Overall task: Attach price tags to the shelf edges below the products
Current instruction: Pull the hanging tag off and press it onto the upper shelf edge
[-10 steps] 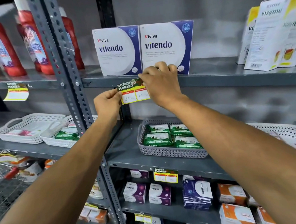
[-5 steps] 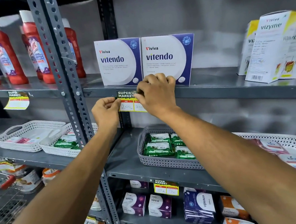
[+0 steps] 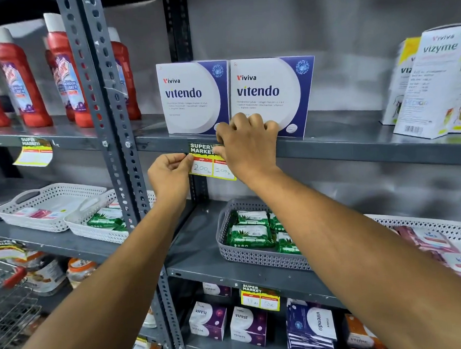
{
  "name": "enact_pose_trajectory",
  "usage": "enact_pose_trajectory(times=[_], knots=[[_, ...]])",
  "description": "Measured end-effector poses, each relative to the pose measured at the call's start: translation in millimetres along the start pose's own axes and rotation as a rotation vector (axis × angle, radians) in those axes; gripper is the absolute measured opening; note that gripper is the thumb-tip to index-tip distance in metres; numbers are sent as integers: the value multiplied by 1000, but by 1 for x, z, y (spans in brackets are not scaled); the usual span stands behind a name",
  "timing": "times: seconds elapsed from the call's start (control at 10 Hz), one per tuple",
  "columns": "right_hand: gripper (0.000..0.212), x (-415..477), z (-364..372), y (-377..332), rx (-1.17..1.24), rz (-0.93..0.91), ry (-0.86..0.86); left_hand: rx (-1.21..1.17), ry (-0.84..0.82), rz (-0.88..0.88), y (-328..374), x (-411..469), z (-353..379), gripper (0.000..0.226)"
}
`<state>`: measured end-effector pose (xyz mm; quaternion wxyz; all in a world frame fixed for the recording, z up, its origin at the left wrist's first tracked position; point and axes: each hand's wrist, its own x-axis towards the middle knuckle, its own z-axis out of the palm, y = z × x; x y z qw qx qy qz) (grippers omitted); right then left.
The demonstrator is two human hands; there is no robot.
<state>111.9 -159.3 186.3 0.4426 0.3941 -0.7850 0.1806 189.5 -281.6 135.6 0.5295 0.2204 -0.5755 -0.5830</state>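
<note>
A yellow and green "Super Market" price tag [image 3: 205, 163] lies against the front edge of the grey shelf [image 3: 357, 150], directly below two white and blue Vitendo boxes [image 3: 195, 98]. My left hand [image 3: 170, 175] pinches the tag's left edge. My right hand [image 3: 246, 146] covers its upper right part, fingers curled over the shelf edge and pressing the tag onto it. Handwritten prices "200" and "100" show on the tag's lower half.
Red cleaner bottles [image 3: 21, 79] stand on the left bay, with another tag [image 3: 35, 151] under them. Vizyme boxes [image 3: 439, 80] stand at right. A grey basket [image 3: 256, 253] of green packs sits one shelf down, white baskets [image 3: 50, 209] to its left. Perforated uprights [image 3: 106, 101] divide the bays.
Both hands lifted the tag from just under the shelf up to the shelf edge. My right hand now presses its top against the edge. The camera tilted upward slightly.
</note>
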Motion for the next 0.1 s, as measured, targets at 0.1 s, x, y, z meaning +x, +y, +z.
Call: enact_pose_trajectory(times=[0.1], knots=[[40, 1, -1, 2, -22, -22, -37, 55, 30, 16, 5, -4, 0, 9]])
